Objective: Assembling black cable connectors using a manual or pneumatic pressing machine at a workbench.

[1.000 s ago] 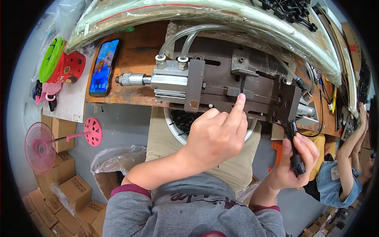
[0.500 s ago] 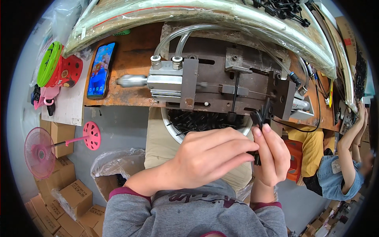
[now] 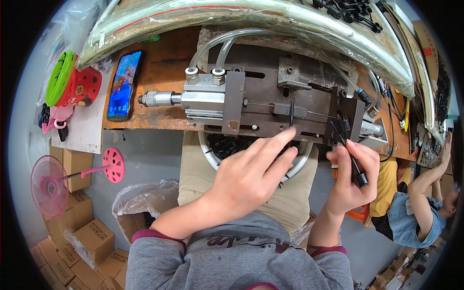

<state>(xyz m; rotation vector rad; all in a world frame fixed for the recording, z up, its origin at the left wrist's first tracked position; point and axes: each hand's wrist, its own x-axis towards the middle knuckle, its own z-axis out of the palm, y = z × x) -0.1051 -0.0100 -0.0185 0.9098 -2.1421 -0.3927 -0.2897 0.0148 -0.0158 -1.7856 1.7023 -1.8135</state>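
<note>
My left hand (image 3: 251, 169) reaches to the front edge of the metal clamping fixture (image 3: 261, 108). Its thumb and index finger close around the lower end of a thin black plastic rod (image 3: 292, 113), which lies across the fixture's small central block (image 3: 282, 110). Fingers partly hide that end. Off to the right, my right hand (image 3: 355, 176) pinches a few black plastic rods (image 3: 355, 162) with thicker end pieces, held tilted near the fixture's right end plate. Below the bench edge, a white bowl (image 3: 209, 154) of loose black parts is partly covered by my left hand.
An air cylinder (image 3: 203, 102) with clear hoses stands at the fixture's left. A phone (image 3: 123, 87) lies on the wooden bench. Plastic-wrapped material (image 3: 251, 17) runs along the back. At left are a pink fan (image 3: 48, 186) and cartons (image 3: 94, 237); a co-worker (image 3: 415, 212) works at far right.
My hands have moved apart. The left went up to the rod's lower end at the fixture; the right moved rightward with its black rods. The cylinder's left-hand shaft has shifted, showing a gap.
</note>
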